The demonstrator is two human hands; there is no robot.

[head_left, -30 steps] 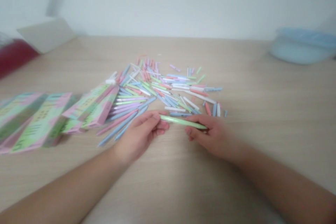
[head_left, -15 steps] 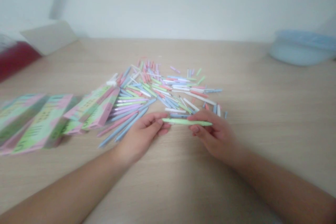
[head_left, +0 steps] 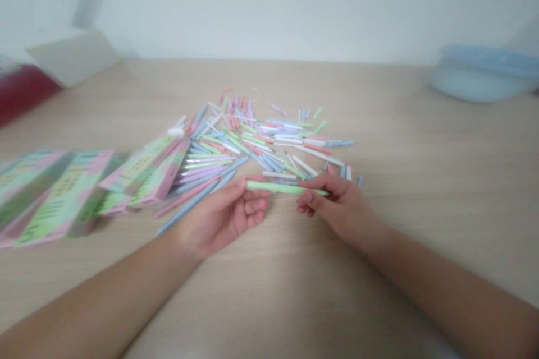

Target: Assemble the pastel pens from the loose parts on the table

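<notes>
The left hand [head_left: 221,207] and right hand [head_left: 342,207] hold a pale green pen [head_left: 286,188] between them. Loose pastel pen parts [head_left: 261,146] spread across the desk [head_left: 425,140] at twelve o'clock, patterned boxes [head_left: 63,196] at nine, and a pale blue tub [head_left: 484,76] sits at two.

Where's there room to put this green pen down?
Bare wood of the table lies between the pen pile and the blue tub, and nearer you, between your left hand and right hand. It's crowded in the pile and where the pink-and-green boxes meet it.
</notes>
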